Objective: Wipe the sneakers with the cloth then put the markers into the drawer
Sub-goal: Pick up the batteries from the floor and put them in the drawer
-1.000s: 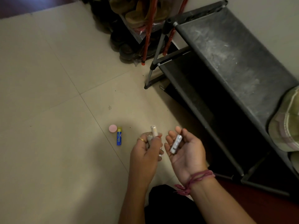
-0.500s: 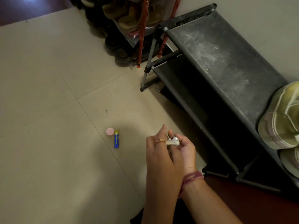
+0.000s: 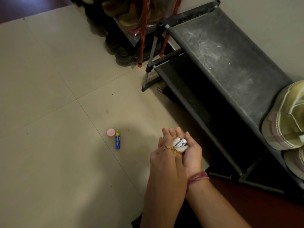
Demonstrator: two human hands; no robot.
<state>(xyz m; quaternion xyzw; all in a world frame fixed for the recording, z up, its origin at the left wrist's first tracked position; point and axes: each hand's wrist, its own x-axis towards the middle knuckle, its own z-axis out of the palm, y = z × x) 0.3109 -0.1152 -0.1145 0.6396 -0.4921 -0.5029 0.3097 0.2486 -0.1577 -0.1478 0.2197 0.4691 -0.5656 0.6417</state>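
My right hand (image 3: 193,153) lies palm up low over the floor and cups several white markers (image 3: 180,143) with dark print. My left hand (image 3: 165,157), a ring on one finger, lies back up against the right palm, its straight fingers touching the markers. A blue marker (image 3: 117,140) with a yellow end lies on the tiles to the left, beside a pink round cap (image 3: 110,132). Pale sneakers (image 3: 286,119) sit on the right end of the black shoe rack (image 3: 213,51). No cloth or drawer is in view.
A second rack with red posts (image 3: 144,30), packed with dark shoes, stands at the back against the wall. Another sneaker (image 3: 296,160) sits on the black rack's lower shelf. Beige floor tiles (image 3: 49,112) spread to the left.
My left hand brought its marker over and laid it in the right palm with the other one. Both hands now lie pressed together, and the view has shifted slightly right.
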